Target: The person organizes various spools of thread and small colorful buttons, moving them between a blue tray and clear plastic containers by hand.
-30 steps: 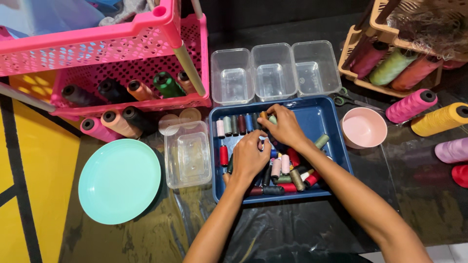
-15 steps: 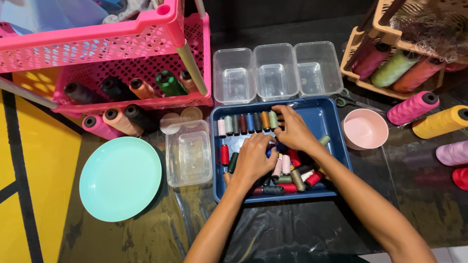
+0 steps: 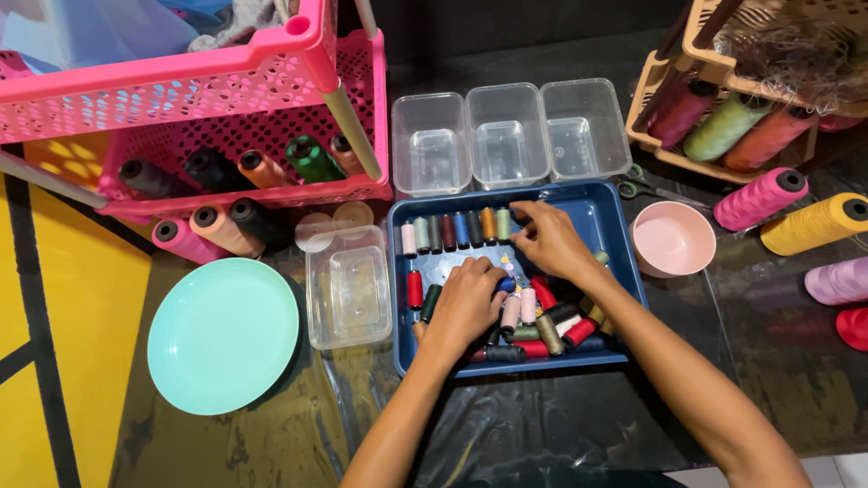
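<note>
A blue tray (image 3: 608,210) is being worked in by both hands, set on a dark surface (image 3: 561,425) covered with black plastic sheet. The left hand (image 3: 463,303) is being held palm down over a loose heap of small thread spools (image 3: 542,327) in the tray's near half, its fingers curled onto a blue spool (image 3: 506,285); whether that spool is being pinched or only touched cannot be told. The right hand (image 3: 551,239) is being stretched toward the tray's far edge, its fingertips being laid at the right end of a neat row of upright spools (image 3: 452,232), with the fingers loosely bent and nothing clearly being gripped.

Three clear tubs (image 3: 509,137) are being kept side by side just beyond the tray. A fourth clear tub (image 3: 348,287) is sitting just left of the tray, and a mint green plate (image 3: 221,334) is lying further left. A pink bowl (image 3: 673,239) is standing just right of the tray, with scissors (image 3: 646,188) near it. A pink crate (image 3: 190,99) holding large thread cones is being propped at the upper left, and more big cones (image 3: 814,223) are lying at the right, beside a tan rack (image 3: 723,99).
</note>
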